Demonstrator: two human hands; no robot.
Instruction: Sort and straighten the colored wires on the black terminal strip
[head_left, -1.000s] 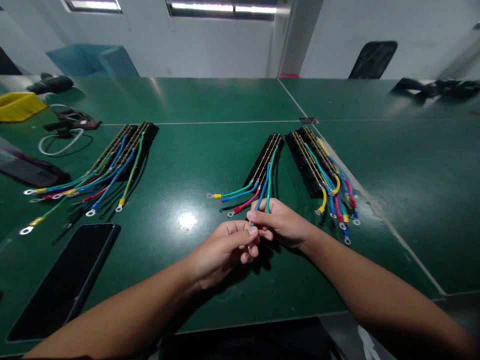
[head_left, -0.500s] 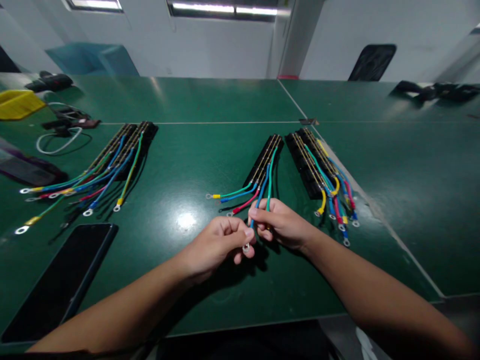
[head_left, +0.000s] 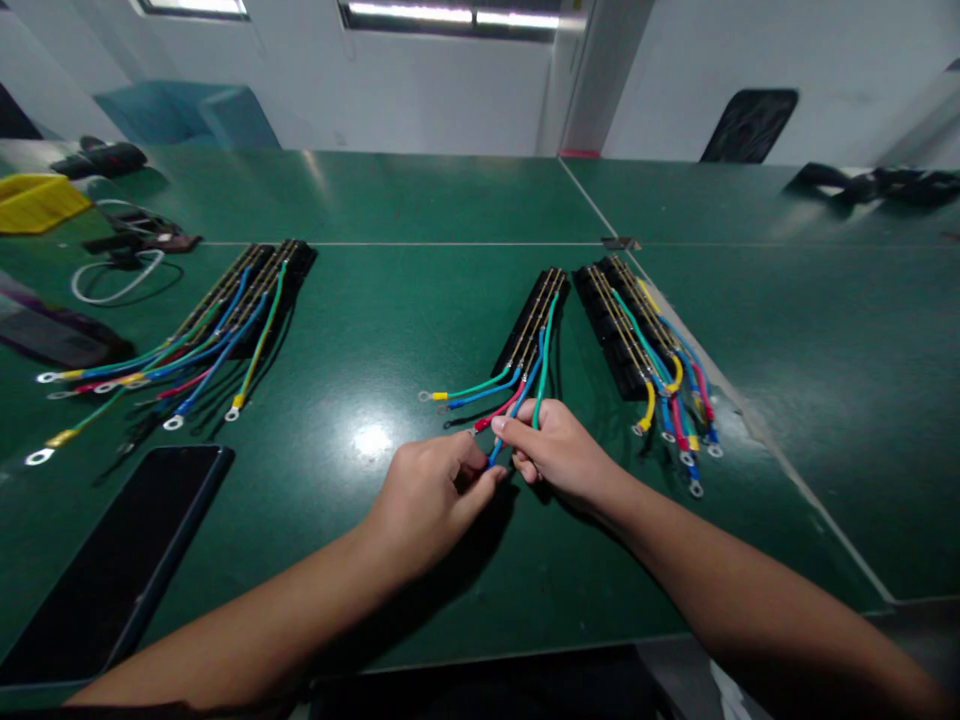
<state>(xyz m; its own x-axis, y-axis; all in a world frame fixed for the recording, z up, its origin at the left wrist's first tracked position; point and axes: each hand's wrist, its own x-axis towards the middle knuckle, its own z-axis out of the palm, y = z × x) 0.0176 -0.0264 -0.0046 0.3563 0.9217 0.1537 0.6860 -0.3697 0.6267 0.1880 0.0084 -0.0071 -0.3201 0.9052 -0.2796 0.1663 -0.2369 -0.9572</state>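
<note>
My left hand (head_left: pixel 431 490) pinches the lower end of a blue wire (head_left: pixel 533 372) near its blue sleeve; the tip is hidden by my fingers. Just to the right, my right hand (head_left: pixel 561 446) grips the same wire higher up between thumb and fingers. A green wire (head_left: pixel 550 335) runs down into my right hand too. Both wires come from a black terminal block (head_left: pixel 517 325) with brass-coloured strips, lying on the table. Beside my hands, a red wire (head_left: pixel 504 408) and another green wire (head_left: pixel 476 386) from this block spread out leftward, ending in ring terminals.
Another pair of wired terminal blocks (head_left: pixel 619 340) lies close on the right. More wired blocks (head_left: pixel 259 295) lie on the left of the green table (head_left: pixel 360 590). A phone (head_left: pixel 120 560) rests near my left forearm. Cables (head_left: pixel 120 275) and a yellow object (head_left: pixel 41 204) are at far left.
My left hand has turned over the wire's end, and the ring terminal that showed at its fingertips is now hidden. My right hand keeps its grip on the blue wire.
</note>
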